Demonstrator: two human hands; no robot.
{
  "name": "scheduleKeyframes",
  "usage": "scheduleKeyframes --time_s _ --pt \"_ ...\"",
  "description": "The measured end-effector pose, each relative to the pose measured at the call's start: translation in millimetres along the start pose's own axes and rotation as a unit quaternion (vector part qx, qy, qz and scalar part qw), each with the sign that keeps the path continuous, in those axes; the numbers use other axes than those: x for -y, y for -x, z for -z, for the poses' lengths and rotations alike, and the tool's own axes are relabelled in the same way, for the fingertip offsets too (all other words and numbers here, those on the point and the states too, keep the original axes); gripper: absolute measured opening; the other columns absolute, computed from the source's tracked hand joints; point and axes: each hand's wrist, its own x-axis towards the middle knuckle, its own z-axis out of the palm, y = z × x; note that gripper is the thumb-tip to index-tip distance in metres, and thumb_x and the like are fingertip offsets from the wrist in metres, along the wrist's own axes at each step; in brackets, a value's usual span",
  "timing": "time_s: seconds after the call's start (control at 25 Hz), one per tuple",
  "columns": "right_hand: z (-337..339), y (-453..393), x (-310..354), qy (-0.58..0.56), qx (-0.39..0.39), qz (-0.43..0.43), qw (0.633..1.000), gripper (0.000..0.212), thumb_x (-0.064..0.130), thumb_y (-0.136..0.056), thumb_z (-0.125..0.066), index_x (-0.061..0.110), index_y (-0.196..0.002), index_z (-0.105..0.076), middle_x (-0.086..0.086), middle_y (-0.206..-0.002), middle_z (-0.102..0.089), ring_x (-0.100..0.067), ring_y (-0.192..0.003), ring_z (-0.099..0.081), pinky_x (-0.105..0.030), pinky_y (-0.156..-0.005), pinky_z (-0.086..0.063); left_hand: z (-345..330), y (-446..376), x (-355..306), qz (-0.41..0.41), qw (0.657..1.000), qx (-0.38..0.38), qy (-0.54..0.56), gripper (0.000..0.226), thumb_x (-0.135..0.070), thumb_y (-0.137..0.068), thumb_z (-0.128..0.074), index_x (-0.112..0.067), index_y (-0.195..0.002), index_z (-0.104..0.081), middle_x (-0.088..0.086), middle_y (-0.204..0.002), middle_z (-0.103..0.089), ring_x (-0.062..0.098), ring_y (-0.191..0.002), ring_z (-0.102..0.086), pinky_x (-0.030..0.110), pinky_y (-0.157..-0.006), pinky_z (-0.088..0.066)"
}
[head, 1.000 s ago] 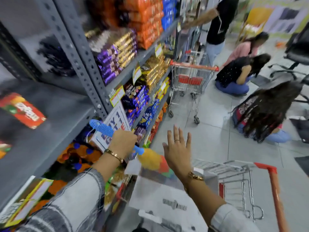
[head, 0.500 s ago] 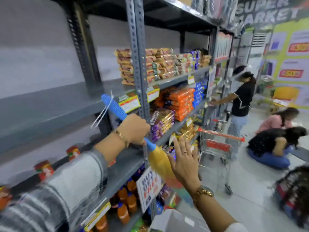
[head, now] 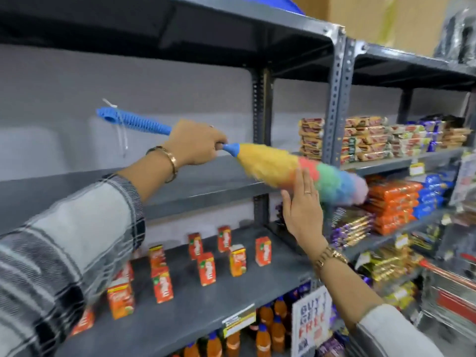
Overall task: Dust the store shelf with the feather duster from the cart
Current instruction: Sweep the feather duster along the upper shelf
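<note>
My left hand (head: 197, 143) grips the blue ribbed handle of the feather duster (head: 278, 164). Its fluffy head runs yellow, red, green, blue and pink and points right and slightly down, level with the bare grey store shelf (head: 206, 185). The tip reaches past the upright post (head: 337, 99) toward orange packets. My right hand (head: 304, 210) is raised flat with fingers together, its fingertips touching the underside of the duster head. It holds nothing.
Several small orange juice cartons (head: 206, 267) stand on the shelf below. Orange bottles (head: 270, 328) and a "buy 1 get 1 free" sign (head: 313, 320) sit lower. Snack packets (head: 394, 202) fill the right bay. A red-trimmed cart (head: 448, 297) stands at the lower right.
My view has swung up from the cart and floor to the shelves. My left hand raised the duster to the bare shelf and turned its head rightward. My right hand rose to touch it.
</note>
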Motion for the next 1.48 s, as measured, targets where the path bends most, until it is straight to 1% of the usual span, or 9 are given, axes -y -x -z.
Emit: scheduleKeyframes --time_s 0.24,0.32,0.44,0.64,0.72,0.88,1.12,1.28,1.48 --pt "-38.1 -33.6 94.3 -0.100 0.012 0.085 0.991 0.061 0.039 -0.095 -0.030 -0.001 -0.141 -0.030 -0.024 -0.144 -0.034 -0.039 -0.131 -0.031 -0.052 -0.107 -0.021 -17.7 73.7 89.8 0.147 0.977 0.049 0.146 0.041 -0.013 -0.093 -0.040 -0.027 -0.128 -0.057 0.006 -0.128 -0.062 0.027 -0.118 -0.053 0.031 -0.089 -0.041" --pt "-48.2 -35.7 115.0 -0.121 0.017 0.119 0.985 0.063 0.045 -0.098 -0.023 0.000 -0.141 -0.032 -0.023 -0.145 -0.033 -0.036 -0.134 -0.028 -0.051 -0.109 -0.019 -34.5 95.4 109.5 0.121 0.971 0.140 0.154 0.038 -0.012 -0.092 -0.045 -0.021 -0.125 -0.061 0.011 -0.121 -0.067 0.028 -0.105 -0.059 0.032 -0.087 -0.043" --pt "-59.2 -36.1 129.7 -0.162 0.036 0.146 0.975 0.063 0.047 -0.098 -0.020 0.004 -0.144 -0.022 -0.018 -0.150 -0.024 -0.030 -0.138 -0.020 -0.044 -0.110 -0.014 -56.0 117.2 131.6 0.151 0.943 0.247 0.161 0.028 -0.019 -0.079 -0.040 -0.016 -0.086 -0.067 0.026 -0.098 -0.069 0.022 -0.073 -0.049 0.033 -0.069 -0.036" --pt "-80.4 -34.9 126.3 -0.137 0.094 0.143 0.976 0.077 0.062 -0.091 0.000 0.011 -0.147 -0.013 -0.007 -0.152 -0.007 -0.026 -0.140 -0.010 -0.039 -0.111 -0.002 -55.9 86.1 124.4 0.319 0.938 0.099 0.097 0.034 -0.018 -0.080 -0.046 -0.017 -0.106 -0.067 0.013 -0.110 -0.068 0.034 -0.099 -0.063 0.033 -0.080 -0.047" --pt "-85.9 -36.5 120.9 -0.143 0.109 0.139 0.974 0.083 0.065 -0.089 0.003 0.008 -0.146 -0.019 -0.011 -0.153 -0.012 -0.027 -0.140 -0.011 -0.036 -0.110 -0.001 -57.6 73.5 112.2 0.301 0.937 0.076 0.164 0.036 -0.018 -0.078 -0.044 -0.016 -0.105 -0.069 0.016 -0.108 -0.069 0.034 -0.096 -0.063 0.032 -0.075 -0.046" --pt "-91.2 -44.2 112.1 -0.127 0.098 0.151 0.975 0.082 0.061 -0.092 -0.001 0.004 -0.142 -0.030 -0.017 -0.150 -0.024 -0.031 -0.137 -0.020 -0.040 -0.110 -0.006 -84.3 79.7 97.6 0.231 0.945 0.172 0.154 0.036 -0.016 -0.085 -0.045 -0.023 -0.114 -0.066 0.009 -0.117 -0.068 0.030 -0.104 -0.061 0.032 -0.084 -0.047" --pt "-100.2 -43.3 107.2 -0.102 0.064 0.139 0.983 0.073 0.053 -0.097 -0.007 0.002 -0.136 -0.041 -0.021 -0.143 -0.036 -0.037 -0.131 -0.033 -0.041 -0.109 -0.008 -85.7 28.3 88.0 0.254 0.954 0.089 0.133 0.037 -0.019 -0.084 -0.046 -0.019 -0.117 -0.064 0.015 -0.118 -0.064 0.036 -0.104 -0.060 0.034 -0.083 -0.046" --pt "-104.0 -42.9 106.3 -0.113 0.030 0.132 0.984 0.065 0.049 -0.099 -0.012 0.007 -0.133 -0.048 -0.021 -0.141 -0.041 -0.037 -0.129 -0.036 -0.042 -0.108 -0.011 -102.7 27.0 96.9 0.179 0.948 0.198 0.172 0.037 -0.018 -0.089 -0.044 -0.025 -0.121 -0.062 0.013 -0.123 -0.062 0.030 -0.098 -0.057 0.031 -0.077 -0.043" --pt "-104.1 -42.2 106.8 -0.105 0.006 0.146 0.984 0.062 0.047 -0.099 -0.013 0.009 -0.132 -0.050 -0.020 -0.141 -0.041 -0.036 -0.129 -0.036 -0.043 -0.108 -0.012 -95.4 -3.8 89.9 0.213 0.972 0.058 0.085 0.037 -0.017 -0.084 -0.046 -0.020 -0.115 -0.065 0.012 -0.117 -0.066 0.036 -0.103 -0.061 0.034 -0.082 -0.046"
